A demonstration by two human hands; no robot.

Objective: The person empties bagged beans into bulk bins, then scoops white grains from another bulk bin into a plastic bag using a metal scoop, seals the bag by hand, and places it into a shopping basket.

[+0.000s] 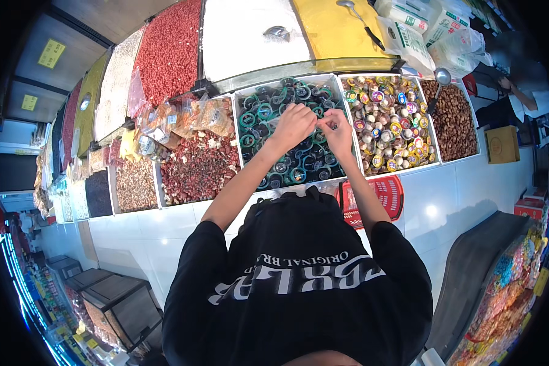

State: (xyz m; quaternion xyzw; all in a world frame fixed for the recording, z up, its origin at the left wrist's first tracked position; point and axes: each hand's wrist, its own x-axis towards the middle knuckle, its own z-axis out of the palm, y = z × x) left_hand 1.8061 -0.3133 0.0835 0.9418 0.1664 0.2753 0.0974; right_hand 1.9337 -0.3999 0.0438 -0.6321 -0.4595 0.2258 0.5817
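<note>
My left hand (pixel 295 123) and my right hand (pixel 337 133) meet above a white-rimmed bin (pixel 297 184) filled with small dark packaged cups (pixel 297 158) with teal rims. Both hands have curled fingers, with the fingertips of the right close beside the left. A bit of clear plastic (pixel 272 121) shows by the left wrist; whether it is in my grasp is unclear. Anything pinched between the fingers is too small or hidden to make out.
Right of the dark cups lie small cups with colourful lids (pixel 393 126), then brown pieces (pixel 453 123) with a metal ladle (pixel 443 78). Red peanuts (pixel 169 50) and yellow grain (pixel 338 32) fill bins behind. A red shopping basket (pixel 395 196) stands below; a person (pixel 526 98) sits far right.
</note>
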